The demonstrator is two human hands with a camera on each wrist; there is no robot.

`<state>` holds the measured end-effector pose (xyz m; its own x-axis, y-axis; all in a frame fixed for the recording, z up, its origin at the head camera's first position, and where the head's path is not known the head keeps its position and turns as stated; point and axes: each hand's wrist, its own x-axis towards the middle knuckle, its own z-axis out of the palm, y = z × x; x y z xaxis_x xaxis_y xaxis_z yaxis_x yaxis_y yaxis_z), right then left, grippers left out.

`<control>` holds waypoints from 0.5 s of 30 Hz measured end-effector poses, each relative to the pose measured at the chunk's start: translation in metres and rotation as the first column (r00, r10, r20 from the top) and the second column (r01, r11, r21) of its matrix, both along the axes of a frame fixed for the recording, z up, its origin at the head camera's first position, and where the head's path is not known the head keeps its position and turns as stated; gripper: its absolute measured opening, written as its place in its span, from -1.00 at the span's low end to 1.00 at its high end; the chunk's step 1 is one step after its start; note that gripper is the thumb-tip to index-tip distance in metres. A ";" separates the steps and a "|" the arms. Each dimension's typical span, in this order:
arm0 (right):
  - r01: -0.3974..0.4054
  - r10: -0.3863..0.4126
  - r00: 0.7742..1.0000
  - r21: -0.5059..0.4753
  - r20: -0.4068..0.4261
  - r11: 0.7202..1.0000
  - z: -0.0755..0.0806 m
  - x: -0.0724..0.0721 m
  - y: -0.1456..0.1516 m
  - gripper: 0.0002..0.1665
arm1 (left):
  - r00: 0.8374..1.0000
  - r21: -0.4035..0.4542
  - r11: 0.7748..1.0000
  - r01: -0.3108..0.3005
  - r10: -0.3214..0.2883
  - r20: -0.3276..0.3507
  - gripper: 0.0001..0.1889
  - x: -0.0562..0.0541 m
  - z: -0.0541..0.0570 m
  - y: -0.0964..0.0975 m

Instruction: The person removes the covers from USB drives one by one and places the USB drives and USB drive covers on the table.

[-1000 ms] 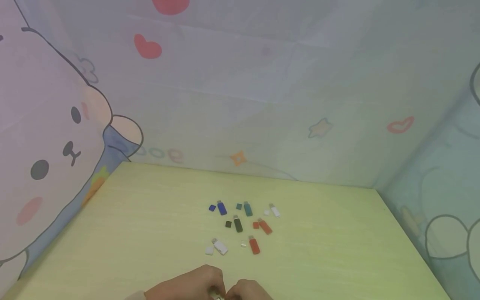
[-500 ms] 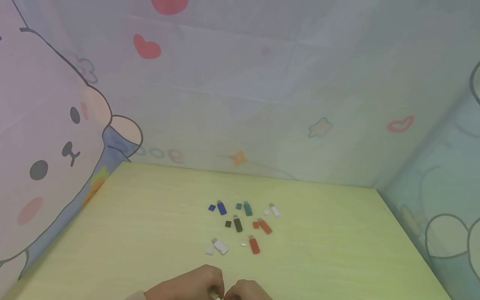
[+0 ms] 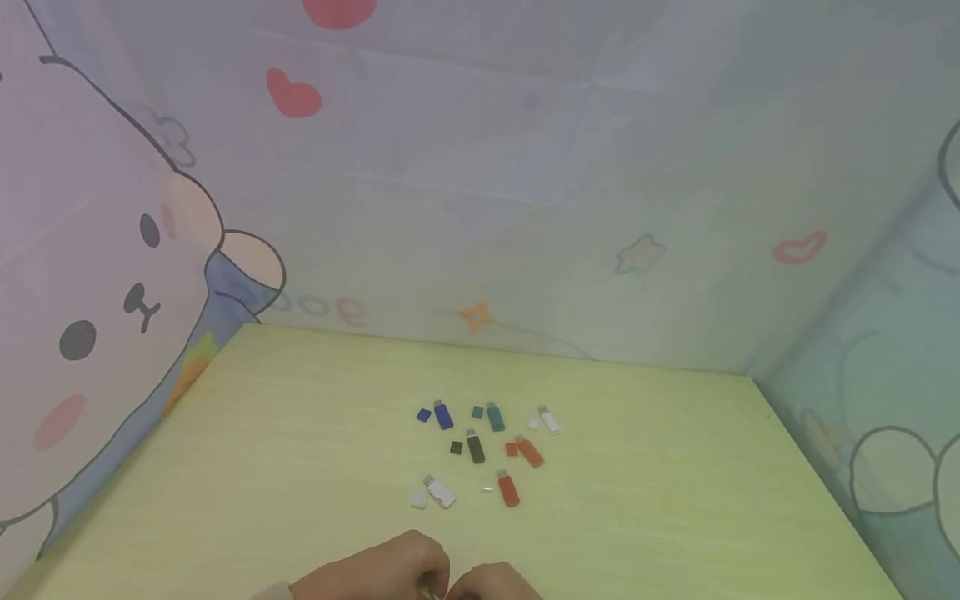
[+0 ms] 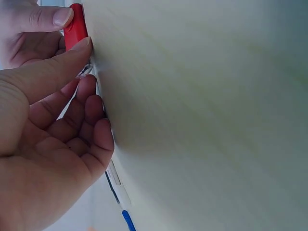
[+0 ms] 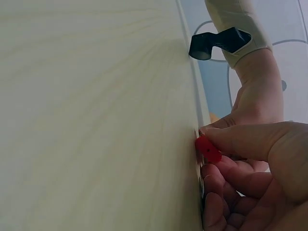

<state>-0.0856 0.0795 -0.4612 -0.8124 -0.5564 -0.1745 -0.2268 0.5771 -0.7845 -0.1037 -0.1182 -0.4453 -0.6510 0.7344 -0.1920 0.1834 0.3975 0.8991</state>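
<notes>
My left hand (image 3: 397, 567) and right hand (image 3: 495, 582) meet at the bottom of the head view, low over the table. Seen from the left wrist, a red USB stick (image 4: 74, 29) is pinched between the right hand's (image 4: 36, 19) thumb and fingers. A small clear cap (image 4: 85, 71) sits at the lower end of the stick, pinched by the left hand (image 4: 53, 120), whose thumb tip overlaps the stick. In the right wrist view the stick's red end (image 5: 209, 149) shows between the right thumb and index finger; the cap is hidden there.
Beyond the hands on the pale yellow table (image 3: 660, 483) lie several USB sticks beside their caps: red (image 3: 508, 489), another red (image 3: 530, 452), white (image 3: 440, 492), black (image 3: 476, 447), blue (image 3: 444, 415), teal (image 3: 496, 417) and a small white one (image 3: 551, 421). A printed cloth (image 3: 480, 167) hangs behind.
Both hands stay together in nearly the same place, shifting only very slightly. Less of the pale object between them shows in the head view. The sticks on the table have not moved.
</notes>
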 end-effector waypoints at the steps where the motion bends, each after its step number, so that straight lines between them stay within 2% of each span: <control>1: 0.006 -0.006 1.000 -0.011 0.006 1.000 0.000 0.001 0.000 -0.88 | 1.000 0.002 1.000 0.000 0.000 -0.001 -0.93 0.000 0.000 0.000; 10: 0.001 0.004 0.998 -0.093 0.055 0.996 -0.003 -0.001 0.006 -0.89 | 0.999 0.030 0.999 0.030 -0.029 -0.031 -0.91 -0.006 -0.005 -0.002; 15: -0.067 0.065 0.998 -0.089 -0.020 0.994 0.000 -0.007 0.012 -0.86 | 0.997 -0.001 1.000 0.021 -0.021 -0.080 -0.88 -0.009 -0.003 -0.001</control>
<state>-0.0930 0.0915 -0.4611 -0.7759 -0.6217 -0.1077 -0.2758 0.4877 -0.8283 -0.1123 -0.1193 -0.4483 -0.6484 0.7484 -0.1398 0.2636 0.3930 0.8809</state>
